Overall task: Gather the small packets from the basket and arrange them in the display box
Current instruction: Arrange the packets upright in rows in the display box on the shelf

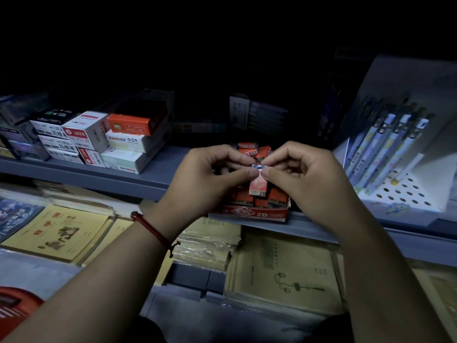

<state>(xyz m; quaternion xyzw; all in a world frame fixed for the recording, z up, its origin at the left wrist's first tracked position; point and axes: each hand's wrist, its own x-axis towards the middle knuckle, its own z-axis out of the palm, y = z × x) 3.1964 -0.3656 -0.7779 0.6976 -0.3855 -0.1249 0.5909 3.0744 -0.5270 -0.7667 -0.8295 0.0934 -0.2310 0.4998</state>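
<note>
1. At the front edge of the shelf [103, 177], your left hand [205, 174] and right hand [304, 177] meet fingertip to fingertip.
2. Both thumbs and forefingers pinch the top of one orange packet [257, 188] marked 2B. It hangs upright between your hands, and your other fingers are curled.
3. Just beneath it sits the red box [249, 214], flush with the shelf's front lip and packed with upright packets [243, 199]. A few more lie loose toward its back.
4. To your left, stacked cartons [99, 139] stand well apart from the box, with bare shelf between.
5. To your right, a white pen rack [408, 194] stands near the box across a narrow dark gap.
6. Below the lip, notebooks [59, 231] lie flat under your wrists.
</note>
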